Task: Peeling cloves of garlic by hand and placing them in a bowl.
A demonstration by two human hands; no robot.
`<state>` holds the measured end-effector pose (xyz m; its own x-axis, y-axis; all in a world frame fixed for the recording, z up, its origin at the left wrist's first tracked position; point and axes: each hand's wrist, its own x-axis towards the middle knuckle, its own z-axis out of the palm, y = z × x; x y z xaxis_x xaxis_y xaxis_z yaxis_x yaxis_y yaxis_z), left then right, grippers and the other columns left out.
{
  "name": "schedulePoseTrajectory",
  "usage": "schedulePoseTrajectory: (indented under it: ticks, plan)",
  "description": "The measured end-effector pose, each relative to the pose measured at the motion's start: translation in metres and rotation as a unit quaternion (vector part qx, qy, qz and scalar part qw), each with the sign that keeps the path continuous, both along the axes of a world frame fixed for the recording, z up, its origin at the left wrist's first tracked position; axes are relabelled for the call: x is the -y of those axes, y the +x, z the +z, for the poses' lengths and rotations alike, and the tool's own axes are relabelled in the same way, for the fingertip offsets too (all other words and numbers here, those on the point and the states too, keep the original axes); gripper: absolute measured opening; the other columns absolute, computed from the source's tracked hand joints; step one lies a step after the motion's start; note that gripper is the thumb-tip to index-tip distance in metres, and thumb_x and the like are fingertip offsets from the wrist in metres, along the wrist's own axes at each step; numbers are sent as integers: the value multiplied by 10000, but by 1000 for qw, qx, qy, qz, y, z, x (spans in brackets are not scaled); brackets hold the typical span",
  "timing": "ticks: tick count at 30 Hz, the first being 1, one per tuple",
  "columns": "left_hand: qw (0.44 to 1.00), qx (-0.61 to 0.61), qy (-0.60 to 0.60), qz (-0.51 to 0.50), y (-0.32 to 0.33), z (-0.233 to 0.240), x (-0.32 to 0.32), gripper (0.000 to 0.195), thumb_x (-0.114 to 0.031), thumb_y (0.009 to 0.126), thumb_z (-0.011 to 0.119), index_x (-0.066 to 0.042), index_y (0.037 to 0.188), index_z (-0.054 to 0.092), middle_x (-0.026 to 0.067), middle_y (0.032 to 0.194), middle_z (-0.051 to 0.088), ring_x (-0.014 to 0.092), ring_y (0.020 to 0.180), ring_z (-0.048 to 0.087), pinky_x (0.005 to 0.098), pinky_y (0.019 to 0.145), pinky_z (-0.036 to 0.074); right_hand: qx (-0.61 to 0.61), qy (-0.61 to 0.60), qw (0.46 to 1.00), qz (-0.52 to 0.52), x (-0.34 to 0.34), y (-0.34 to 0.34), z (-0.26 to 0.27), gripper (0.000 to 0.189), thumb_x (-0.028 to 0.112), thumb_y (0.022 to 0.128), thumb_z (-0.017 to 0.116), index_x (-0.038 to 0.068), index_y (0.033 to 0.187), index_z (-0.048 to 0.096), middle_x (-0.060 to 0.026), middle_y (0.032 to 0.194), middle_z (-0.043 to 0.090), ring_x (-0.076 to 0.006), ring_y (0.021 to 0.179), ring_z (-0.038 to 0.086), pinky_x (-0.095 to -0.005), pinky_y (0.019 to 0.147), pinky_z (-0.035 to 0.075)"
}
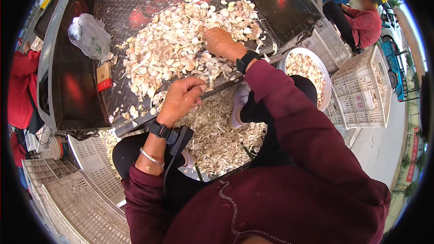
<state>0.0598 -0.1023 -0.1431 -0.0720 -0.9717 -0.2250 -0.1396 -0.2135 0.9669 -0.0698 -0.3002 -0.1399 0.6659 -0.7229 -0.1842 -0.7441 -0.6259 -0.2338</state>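
Observation:
A heap of garlic cloves (169, 34) mixed with papery skins and dry stalks covers the dark tread-plate metal bed before me. My right hand (222, 44) reaches into the heap, palm down, its fingertips hidden among the skins. My left hand (183, 98) hovers at the bed's near edge with thumb and fingers curled close together; whether something small is pinched between them is unclear. Beside my right knee stands a white basin (328, 88) filled with garlic cloves. Loose skins and stalks (217, 142) lie thick on the ground between my feet.
Toward the bed's left wall (79, 101) sit a knotted plastic bag (90, 37) and a small red-and-gold box (104, 77). White plastic crates (361, 91) are stacked at right, with more crates (84, 203) at lower left. A person (366, 23) sits at upper right; another (23, 84) is at left.

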Motion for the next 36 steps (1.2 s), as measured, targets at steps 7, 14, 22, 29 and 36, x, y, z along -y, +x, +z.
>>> schedulePoseTrajectory:
  ticks: [7,14,22,29,36]
  plan:
    - [989,-18,-94,114,-4,7,7,437,-111,967,562,48,1366,484,99,1070,642,120,784,647,247,597,515,446,488,742,-115,-23,-35,18,236,145,962,552,-70,1052,593,-168,802,689,-186,559,685,-277,445,558]
    - [974,-19,-139,176,-6,26,2,232,-125,994,554,27,1151,633,13,782,650,54,612,586,191,501,447,505,547,667,-31,-83,-29,27,301,127,951,591,-70,1177,561,-121,782,669,-167,561,677,-233,431,531]
    - [962,153,-183,132,-2,28,-12,76,-75,948,594,-23,987,633,37,681,607,97,556,567,250,502,442,457,400,794,19,-101,-31,40,176,103,972,558,-36,1079,565,-106,775,650,-159,569,676,-230,436,515]
    - [904,287,-295,116,-15,31,-22,46,-44,863,663,-35,852,619,69,656,586,156,562,557,286,529,450,518,450,716,-129,-129,-27,14,154,133,986,565,-14,954,534,-86,677,618,-167,532,667,-258,417,534]
    - [938,289,-152,114,11,22,-23,78,-26,838,623,2,903,654,61,671,600,154,613,521,294,566,437,594,493,626,-109,-118,-67,45,179,165,967,607,-3,1017,569,-145,756,656,-217,568,693,-272,452,554]
